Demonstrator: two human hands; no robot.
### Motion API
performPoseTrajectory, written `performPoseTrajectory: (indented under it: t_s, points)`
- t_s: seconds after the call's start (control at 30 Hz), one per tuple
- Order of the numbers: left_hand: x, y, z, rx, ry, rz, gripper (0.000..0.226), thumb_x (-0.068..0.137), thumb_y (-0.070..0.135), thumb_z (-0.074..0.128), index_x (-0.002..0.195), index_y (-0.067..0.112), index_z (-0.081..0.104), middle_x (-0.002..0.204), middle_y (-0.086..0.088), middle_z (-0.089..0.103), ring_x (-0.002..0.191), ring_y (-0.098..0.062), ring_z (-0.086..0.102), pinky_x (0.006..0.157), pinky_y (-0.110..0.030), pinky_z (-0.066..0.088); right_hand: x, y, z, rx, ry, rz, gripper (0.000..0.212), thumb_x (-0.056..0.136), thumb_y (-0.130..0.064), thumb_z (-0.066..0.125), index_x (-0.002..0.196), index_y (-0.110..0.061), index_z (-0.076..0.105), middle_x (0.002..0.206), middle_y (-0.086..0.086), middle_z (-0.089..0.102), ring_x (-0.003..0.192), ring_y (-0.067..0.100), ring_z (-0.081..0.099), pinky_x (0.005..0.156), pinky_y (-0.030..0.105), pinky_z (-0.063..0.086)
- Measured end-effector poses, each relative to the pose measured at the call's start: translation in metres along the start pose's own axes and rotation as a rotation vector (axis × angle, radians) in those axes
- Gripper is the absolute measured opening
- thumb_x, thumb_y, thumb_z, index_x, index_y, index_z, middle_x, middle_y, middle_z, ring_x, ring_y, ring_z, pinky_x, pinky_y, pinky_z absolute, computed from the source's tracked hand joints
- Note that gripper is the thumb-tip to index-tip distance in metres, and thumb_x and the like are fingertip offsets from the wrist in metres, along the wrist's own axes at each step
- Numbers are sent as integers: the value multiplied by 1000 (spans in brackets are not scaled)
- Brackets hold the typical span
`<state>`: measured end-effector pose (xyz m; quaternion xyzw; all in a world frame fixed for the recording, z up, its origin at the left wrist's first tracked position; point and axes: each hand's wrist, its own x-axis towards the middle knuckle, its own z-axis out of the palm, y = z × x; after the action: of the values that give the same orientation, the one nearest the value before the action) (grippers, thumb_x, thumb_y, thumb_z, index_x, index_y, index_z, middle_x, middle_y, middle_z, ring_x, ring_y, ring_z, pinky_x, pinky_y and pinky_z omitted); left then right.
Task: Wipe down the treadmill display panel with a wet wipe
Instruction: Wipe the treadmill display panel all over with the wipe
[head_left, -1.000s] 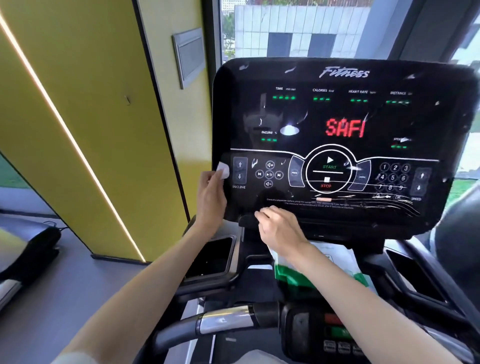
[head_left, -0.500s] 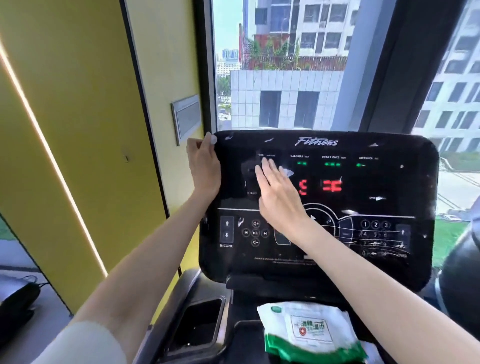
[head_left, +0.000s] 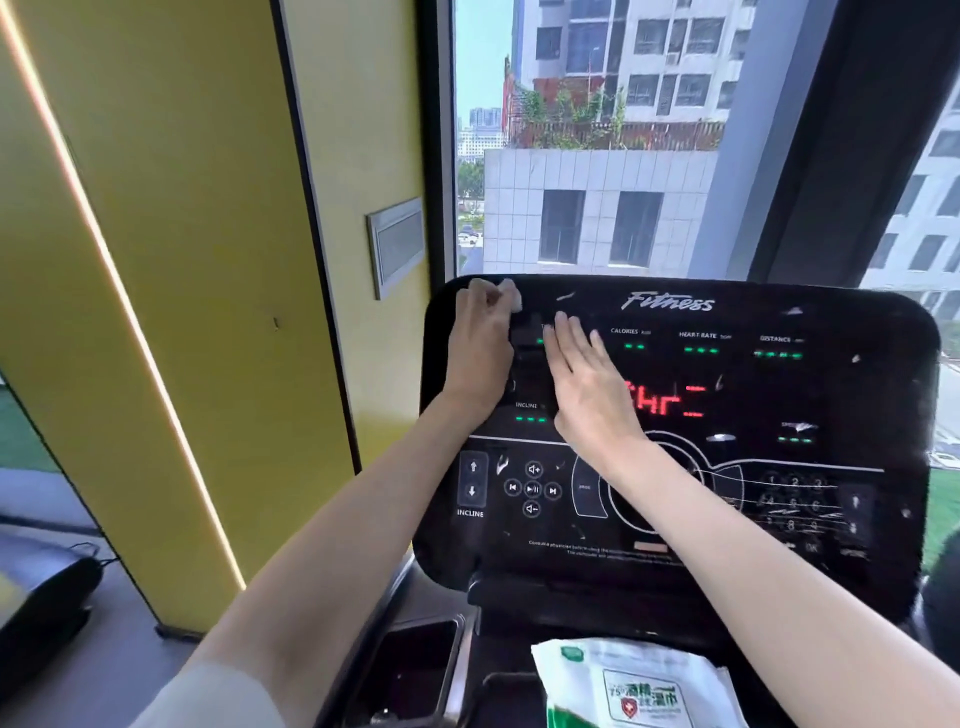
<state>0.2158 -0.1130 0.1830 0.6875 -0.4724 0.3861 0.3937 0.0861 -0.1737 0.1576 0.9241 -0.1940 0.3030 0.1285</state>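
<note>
White streaks mark the glossy black display panel (head_left: 831, 395). The left hand (head_left: 480, 338) pinches a crumpled wet wipe (head_left: 511, 300) at its top-left corner; the right hand (head_left: 587, 384) lies flat, fingers straight.

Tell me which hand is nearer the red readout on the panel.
Right. The right hand lies flat just left of the red readout; the left hand, pinching the wipe, is at the top-left corner of the panel.

The display panel (head_left: 727, 395) is glossy black plastic, smeared with streaks; the wipe packet (head_left: 634, 686) is shiny, crinkled plastic film.
</note>
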Motion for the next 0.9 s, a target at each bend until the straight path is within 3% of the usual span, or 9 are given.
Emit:
performPoseTrajectory:
  t_s: [0.13,0.17,0.3,0.47,0.63,0.7,0.8,0.83,0.9]
  points:
    - [9,-9,1,-144,183,-478,37,79,-18,47,103,5,63,97,-14,50,91,-24,47,76,-15,31,-1,1,1,58,21,9,82,62,20,54,139,9,30,148,26,26,139,36,24,115,45,19]
    - [10,-1,1,-140,174,-474,36,79,-18,48,102,5,63,97,-14,50,90,-24,48,76,-14,29,-1,0,1,62,26,13,82,62,20,54,139,8,30,148,26,27,139,36,24,115,45,19]
    - [11,5,9,-116,15,-42,30,83,-13,53,107,2,64,93,-14,52,85,-22,49,76,-15,34,0,3,0,63,41,4,82,62,19,56,139,7,32,147,25,29,139,34,25,115,43,18]
    - [14,1,8,-272,272,-551,18,93,6,51,104,5,66,90,-7,47,78,-13,45,71,-8,35,-1,1,2,97,37,5,83,61,20,55,140,7,30,149,24,26,140,35,22,116,42,15]
    - [11,18,17,-205,-22,-22,27,88,-5,53,112,2,62,97,-13,51,89,-20,49,82,-17,37,0,15,-6,130,23,-45,84,63,19,54,142,3,29,151,20,23,142,28,18,116,37,2]
    - [13,7,15,-256,59,-147,22,91,-1,53,109,3,65,94,-12,51,85,-18,49,81,-17,38,-1,21,-13,164,37,-50,84,67,20,49,144,-1,24,154,14,17,143,20,12,117,33,0]
    - [13,15,14,-402,255,-591,21,96,12,50,106,4,66,94,-7,49,82,-17,49,80,-26,45,-7,30,-20,218,143,76,79,72,23,46,144,1,23,154,16,16,143,23,12,118,34,5]
    - [14,24,17,-421,239,-600,20,96,11,50,107,5,65,95,-7,48,83,-17,49,80,-26,45,-8,34,-22,211,168,120,79,72,23,46,144,2,22,154,18,14,143,25,10,118,35,5]
    - [12,44,21,-366,75,-309,23,93,1,50,111,3,64,96,-8,49,85,-14,46,81,-20,40,-10,43,-26,151,153,153,81,73,20,49,145,3,16,155,19,8,144,27,4,118,37,2]
